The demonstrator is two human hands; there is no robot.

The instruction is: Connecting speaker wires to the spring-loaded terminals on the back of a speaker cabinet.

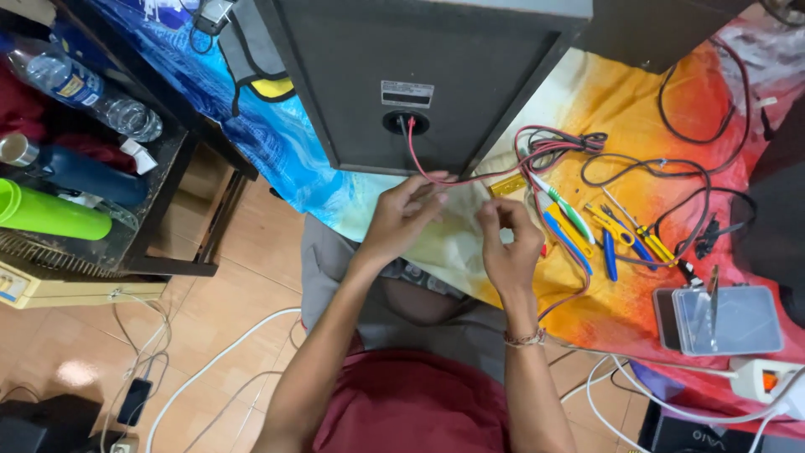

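A dark grey speaker box [419,59] lies on a colourful cloth [587,109], its back panel facing me. A thin red wire [417,161] comes out of the round hole in the panel and runs down to my hands. My left hand [402,216] pinches this wire near its fingertips. My right hand [507,243] is closed just to the right, fingers pinched around the wire's far part. The two hands are a short gap apart.
Screwdrivers, a green-handled tool and pliers [587,231] lie right of my hands among tangled red and black cables [671,159]. A clear plastic box [725,319] and a white power strip [767,382] sit at the right. A low shelf with bottles [75,176] stands left.
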